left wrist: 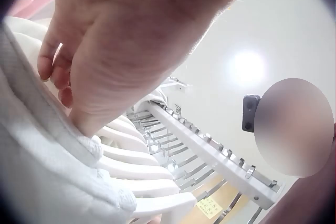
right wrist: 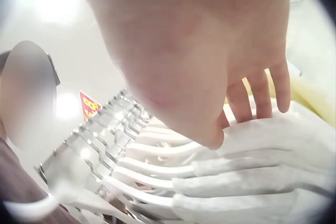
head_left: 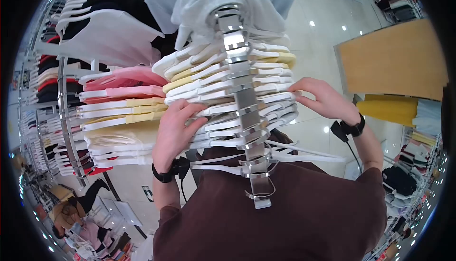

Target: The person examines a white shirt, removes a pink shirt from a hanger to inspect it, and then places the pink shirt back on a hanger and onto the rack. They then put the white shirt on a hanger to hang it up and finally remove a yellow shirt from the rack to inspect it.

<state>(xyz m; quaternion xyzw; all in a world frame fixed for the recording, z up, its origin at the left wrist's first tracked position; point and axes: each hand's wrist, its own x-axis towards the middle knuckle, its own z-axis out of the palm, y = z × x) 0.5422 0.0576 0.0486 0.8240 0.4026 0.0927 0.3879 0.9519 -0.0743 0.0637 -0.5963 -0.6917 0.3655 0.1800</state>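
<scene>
White hangers with white and pale yellow garments (head_left: 190,86) hang in a tight row on a metal rail (head_left: 247,95) facing the chest. At the row's left side, my left hand (head_left: 175,130) grips a white garment's shoulder between thumb and fingers; the left wrist view shows this hand (left wrist: 131,40) over white cloth (left wrist: 47,155), fingertips partly hidden. Across the rail, my right hand (head_left: 327,98) pinches the shoulder end of a white garment. In the right wrist view, the thumb and fingers of that hand (right wrist: 184,61) straddle white cloth (right wrist: 226,182).
Pink garments (head_left: 126,78) and cream ones hang on the left beside another metal upright (head_left: 64,118). Two bare white hangers (head_left: 308,156) are at the rail's near end. A wooden panel (head_left: 392,57) stands at right, with a yellow garment (head_left: 387,110) below. A person (head_left: 71,213) is at lower left.
</scene>
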